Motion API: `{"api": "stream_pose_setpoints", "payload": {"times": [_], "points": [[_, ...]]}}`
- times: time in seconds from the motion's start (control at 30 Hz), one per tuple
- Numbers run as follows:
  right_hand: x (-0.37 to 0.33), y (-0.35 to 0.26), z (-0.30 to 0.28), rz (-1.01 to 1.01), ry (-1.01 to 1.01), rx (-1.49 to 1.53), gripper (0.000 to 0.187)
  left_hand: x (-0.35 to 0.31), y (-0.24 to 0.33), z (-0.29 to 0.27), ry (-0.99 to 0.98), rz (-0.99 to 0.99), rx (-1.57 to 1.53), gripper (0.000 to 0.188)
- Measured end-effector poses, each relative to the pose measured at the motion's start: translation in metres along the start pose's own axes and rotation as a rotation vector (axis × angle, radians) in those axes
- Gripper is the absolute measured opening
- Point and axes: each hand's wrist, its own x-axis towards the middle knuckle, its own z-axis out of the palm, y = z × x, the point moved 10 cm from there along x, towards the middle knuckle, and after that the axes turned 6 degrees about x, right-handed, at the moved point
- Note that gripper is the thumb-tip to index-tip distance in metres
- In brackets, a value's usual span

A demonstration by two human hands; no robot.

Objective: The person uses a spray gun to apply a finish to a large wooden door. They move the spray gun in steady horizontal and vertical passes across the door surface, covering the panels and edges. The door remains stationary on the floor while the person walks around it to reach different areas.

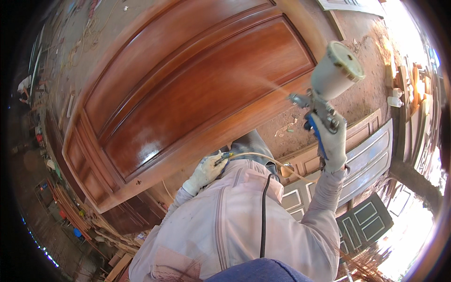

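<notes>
My right hand (333,141), in a pale glove with blue on the palm side, is wrapped round a metal spray gun (323,109). A pale paint cup (336,70) sits on top of the gun. From the nozzle a thin mist fans left over a reddish-brown panelled wooden door (202,94), which lies in front of me with a glossy surface. My gloved left hand (206,172) is closed near my waist on a thin yellowish air hose (253,154). At that hand the hose has a dark fitting. The hose crosses my front toward my right arm.
More panelled doors stand or lie at the right, among them a grey one (369,162) and a dark green one (366,221). Timber pieces (416,94) lean at the far right. Wood strips (70,211) are stacked at the lower left. Another person (24,89) is at the far left.
</notes>
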Motion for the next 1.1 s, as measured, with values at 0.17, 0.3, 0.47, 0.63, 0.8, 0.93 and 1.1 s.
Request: {"api": "stream_pose_setpoints", "payload": {"times": [0.17,0.3,0.47,0.63,0.8,0.93,1.1], "points": [[0.027,0.003,-0.060,-0.161,0.281,-0.136,0.024,-0.001,0.009,-0.002,-0.014,0.005,-0.040,0.029],[0.018,-0.012,-0.077,-0.281,0.493,-0.282,0.029,0.000,0.007,0.000,0.033,0.052,-0.001,0.029],[-0.004,0.000,-0.047,-0.141,0.272,-0.133,0.039,0.001,0.006,0.005,-0.029,0.008,-0.042,0.031],[-0.039,0.015,-0.008,0.058,-0.063,0.045,0.042,0.003,0.004,0.011,-0.061,0.013,0.040,0.033],[-0.035,0.010,-0.014,0.062,-0.024,0.026,0.040,0.005,0.006,0.016,-0.053,0.059,0.059,0.033],[-0.015,0.007,-0.064,-0.078,0.245,-0.062,0.032,0.003,0.022,0.011,-0.123,-0.055,-0.024,0.031],[-0.018,-0.009,-0.090,-0.234,0.466,-0.250,0.034,0.004,0.012,0.018,-0.099,-0.005,0.008,0.032]]}}
